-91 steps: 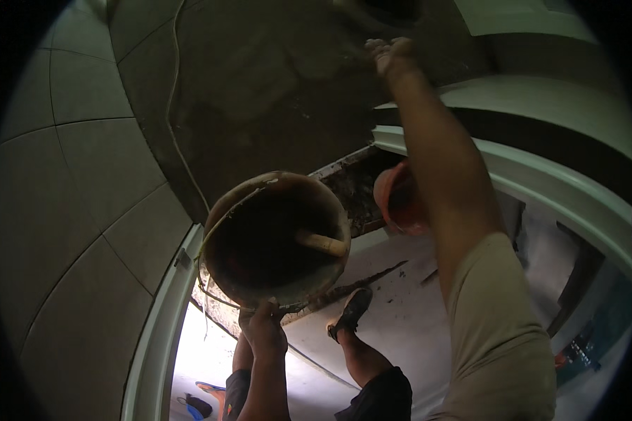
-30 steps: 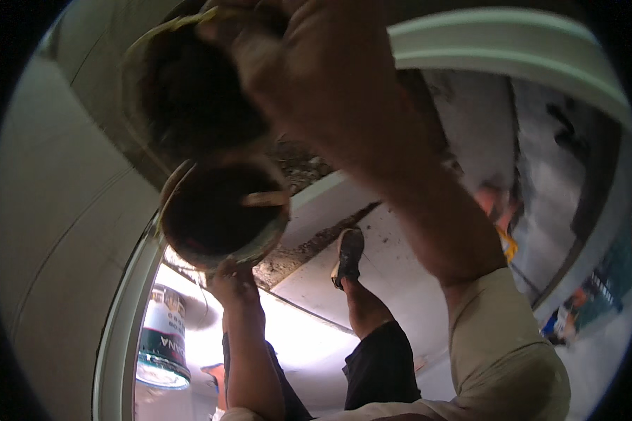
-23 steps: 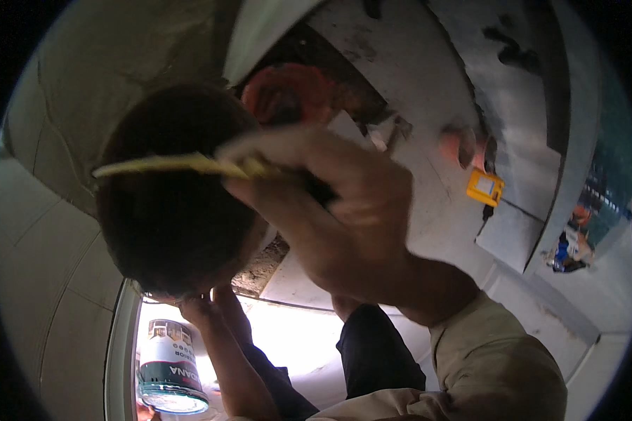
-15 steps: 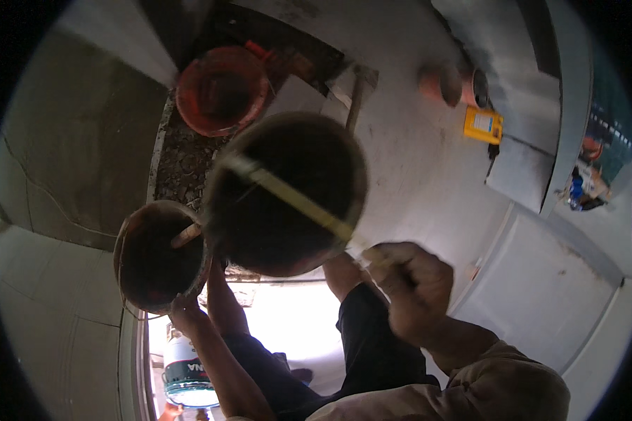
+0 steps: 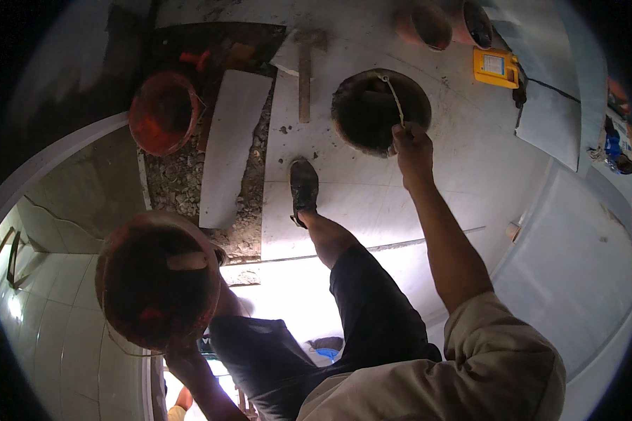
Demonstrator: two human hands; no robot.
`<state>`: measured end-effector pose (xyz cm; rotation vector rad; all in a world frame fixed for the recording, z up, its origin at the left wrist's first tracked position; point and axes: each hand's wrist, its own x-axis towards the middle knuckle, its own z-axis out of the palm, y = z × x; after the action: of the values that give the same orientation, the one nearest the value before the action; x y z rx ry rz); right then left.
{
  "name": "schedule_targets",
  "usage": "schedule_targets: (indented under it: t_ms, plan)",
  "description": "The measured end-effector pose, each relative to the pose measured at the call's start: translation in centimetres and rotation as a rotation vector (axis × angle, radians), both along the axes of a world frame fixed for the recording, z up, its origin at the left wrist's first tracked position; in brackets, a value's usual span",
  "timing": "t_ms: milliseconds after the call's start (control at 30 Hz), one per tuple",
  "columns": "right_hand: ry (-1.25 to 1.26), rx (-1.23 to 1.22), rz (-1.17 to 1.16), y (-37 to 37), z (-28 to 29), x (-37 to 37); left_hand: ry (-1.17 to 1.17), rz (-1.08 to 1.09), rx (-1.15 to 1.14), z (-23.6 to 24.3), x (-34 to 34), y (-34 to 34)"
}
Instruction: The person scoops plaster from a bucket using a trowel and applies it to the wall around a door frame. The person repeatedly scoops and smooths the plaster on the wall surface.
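My left hand grips the lower rim of a dirty reddish bucket, held at the lower left with its mouth facing me. Inside that bucket lies a pale wooden handle; what it belongs to is lost in the dark. Farther forward, my right hand is closed on the yellowish handle of a second round bucket. The handle runs across its dark mouth. This bucket is at or close to the pale floor; its contents are too dark to make out.
An orange-red bucket stands far left beside rubble and a loose pale slab. A wooden-handled hammer lies ahead. Two pinkish buckets and a yellow jerrycan stand far right. My shod foot is mid-floor.
My right hand has carried its bucket forward and down, away from me. My left hand's bucket has shifted slightly down and left. My head view has moved, showing more floor and my foot.
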<state>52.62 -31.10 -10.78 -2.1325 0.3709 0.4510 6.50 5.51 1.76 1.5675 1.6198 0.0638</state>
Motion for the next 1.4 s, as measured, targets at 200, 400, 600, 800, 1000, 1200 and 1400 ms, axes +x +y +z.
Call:
schedule_targets:
  t_ms: [200, 400, 600, 800, 1000, 1200, 1400]
  plan:
    - [-0.043, -0.049, -0.119, -12.1, -8.0, 7.1, -0.001, -0.209, -0.118, 1.8, 5.6, -1.7]
    - [-0.318, -0.923, 0.109, -15.8, -8.3, 8.7, -0.398, 0.353, -0.474, -5.4, 9.3, -7.0]
    - [-0.073, -0.71, 0.749, -7.9, -8.7, 7.3, -0.329, 0.43, -0.597, -13.3, 15.3, -14.5]
    - [-0.46, -0.881, 0.674, -10.8, -24.8, 15.4, -0.281, 0.485, -0.784, -20.6, 16.2, -21.8]
    - [-0.086, -0.904, 0.555, -3.2, -24.0, 13.4, -0.307, 0.492, -0.748, -24.0, 14.6, -27.2]
    - [0.02, -1.039, 0.773, -11.7, -23.1, 16.5, -0.356, 0.327, -0.855, -25.6, 18.3, -32.2]
    - [0.375, -0.093, 0.115, -20.0, -13.0, 13.7, -0.395, 0.356, -0.808, -28.0, 20.2, -34.4]
